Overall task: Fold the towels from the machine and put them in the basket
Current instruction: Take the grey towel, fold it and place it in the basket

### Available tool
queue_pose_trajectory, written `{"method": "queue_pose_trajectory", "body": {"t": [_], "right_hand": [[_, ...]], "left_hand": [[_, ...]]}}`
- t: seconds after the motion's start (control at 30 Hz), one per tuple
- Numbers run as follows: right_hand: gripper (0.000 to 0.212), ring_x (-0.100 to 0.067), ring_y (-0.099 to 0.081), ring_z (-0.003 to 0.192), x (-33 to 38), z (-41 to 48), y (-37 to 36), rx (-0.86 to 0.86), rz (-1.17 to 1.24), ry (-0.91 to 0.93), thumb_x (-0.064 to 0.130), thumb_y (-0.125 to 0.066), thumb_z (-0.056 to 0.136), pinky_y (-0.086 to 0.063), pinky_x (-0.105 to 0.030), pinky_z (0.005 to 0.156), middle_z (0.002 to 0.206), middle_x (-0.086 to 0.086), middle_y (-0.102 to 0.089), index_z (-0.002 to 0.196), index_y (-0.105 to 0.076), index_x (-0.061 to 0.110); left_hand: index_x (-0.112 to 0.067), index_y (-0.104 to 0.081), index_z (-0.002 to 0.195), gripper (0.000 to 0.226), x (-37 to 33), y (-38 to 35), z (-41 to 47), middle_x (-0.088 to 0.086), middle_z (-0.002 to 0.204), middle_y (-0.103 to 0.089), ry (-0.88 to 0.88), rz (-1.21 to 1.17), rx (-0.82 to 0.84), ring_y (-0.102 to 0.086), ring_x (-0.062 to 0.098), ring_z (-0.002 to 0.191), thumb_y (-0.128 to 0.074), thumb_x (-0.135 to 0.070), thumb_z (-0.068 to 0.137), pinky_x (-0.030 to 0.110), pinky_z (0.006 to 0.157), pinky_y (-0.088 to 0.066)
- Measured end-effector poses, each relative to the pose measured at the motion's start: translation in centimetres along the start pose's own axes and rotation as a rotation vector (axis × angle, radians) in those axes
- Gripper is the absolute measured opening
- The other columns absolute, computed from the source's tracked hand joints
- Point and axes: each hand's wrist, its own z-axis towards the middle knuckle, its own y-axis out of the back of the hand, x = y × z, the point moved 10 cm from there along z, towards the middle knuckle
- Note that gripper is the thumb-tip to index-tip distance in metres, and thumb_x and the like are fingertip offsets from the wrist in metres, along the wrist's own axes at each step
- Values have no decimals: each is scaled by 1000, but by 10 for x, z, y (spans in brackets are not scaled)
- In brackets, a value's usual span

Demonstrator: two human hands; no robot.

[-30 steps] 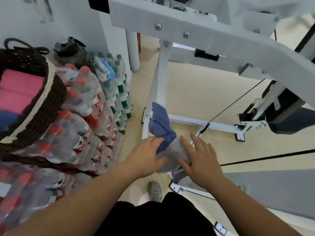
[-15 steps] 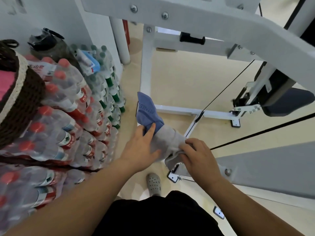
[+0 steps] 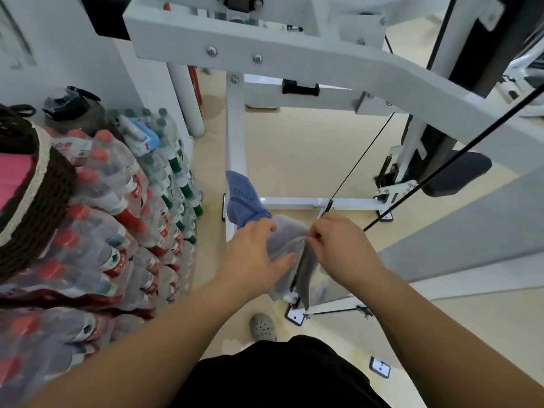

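Thumb and forefinger of your right grip (image 3: 338, 251) are clamping together on a gathered ridge of the grey towel (image 3: 290, 231), drawing the cloth into a crease that is hanging down toward you. Your left grip (image 3: 254, 254) is curling its fingers over the same towel where the grey is meeting the blue end (image 3: 241, 198), with the thumb lying across the grey cloth. That blue end is sticking out on the far side of your left grip. The towel is being held between both hands above the floor, just in front of the white frame of the machine (image 3: 294, 51), with a black cable (image 3: 353, 169) running down just right of it.

You are working through the folding step, I judge, and the fold is looking bunched rather than flat. The next move is calling for smoothing the crease and bringing the blue end over the grey, then carrying the bundle left.

The basket (image 3: 41, 172) is waiting at the far left on stacked packs of bottled water (image 3: 123, 207), well apart from your hands, with pink rolls (image 3: 14, 178) already lying inside.
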Motion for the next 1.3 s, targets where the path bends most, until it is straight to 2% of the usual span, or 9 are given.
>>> {"method": "queue_pose_trajectory", "body": {"t": [0.13,0.3,0.4,0.5,0.63,0.83,0.93,1.03,1.3], "right_hand": [[13,-22,-62,83,29,-3,23,37,31,-123,27,-62,88,-45,-31,69,85,1,-65,83,-71,18],[14,-14,-62,74,84,-12,34,65,190,-147,23,-65,84,-50,-31,66,77,3,-68,73,-72,19],[18,-3,-59,65,112,-16,34,81,393,-169,23,-71,83,-44,-18,56,66,10,-66,65,-71,24],[15,0,-57,59,140,-16,30,84,597,-185,24,-75,84,-44,-19,57,65,8,-69,69,-74,22],[8,-8,-67,72,184,-19,6,175,734,-160,23,-76,85,-51,-23,67,75,2,-74,78,-77,18],[18,2,-64,69,253,-25,-35,361,721,-27,29,-87,74,-49,-13,61,76,7,-73,86,-76,22],[23,-2,-63,71,278,-20,-53,393,442,160,22,-87,70,-50,-22,64,77,10,-69,85,-71,29],[22,-5,-59,74,297,-14,-78,383,217,321,15,-75,76,-49,-29,66,76,12,-65,82,-66,35],[10,-12,-57,75,332,-17,-133,563,53,581,29,-73,85,-47,-31,68,76,9,-62,79,-65,26]], "left_hand": [[-34,-56,112,53,-33,1,-29,-22,99,-51,-132,-251,54,-50,2,95,-76,-61,71,24,81,-46],[-40,-48,79,30,-5,48,-61,-13,80,-58,-75,-441,-241,-57,6,79,-65,-61,67,18,67,-46],[-32,-54,82,29,9,77,-84,-12,80,-60,-85,-426,-343,-58,7,80,-73,-51,71,13,68,-44],[-25,-63,94,25,30,101,-105,-14,89,-66,-21,-480,-387,-62,1,88,-79,-34,78,7,73,-44],[-28,-68,93,9,72,126,-137,-10,81,-70,32,-582,-455,-67,7,76,-70,-20,90,26,69,-55],[-27,-67,86,7,136,148,-172,-4,74,-70,108,-629,-475,-67,16,70,-67,-23,92,42,65,-57],[-25,-66,84,12,164,155,-186,-6,69,-64,136,-626,-472,-56,11,62,-63,-14,88,29,58,-49],[-22,-69,87,18,194,161,-204,-4,70,-60,217,-416,-440,-52,7,62,-58,-7,89,17,55,-39],[-27,-61,78,17,244,138,-264,-10,68,-53,485,-221,-258,-48,5,62,-60,-19,93,28,54,-32]]}}
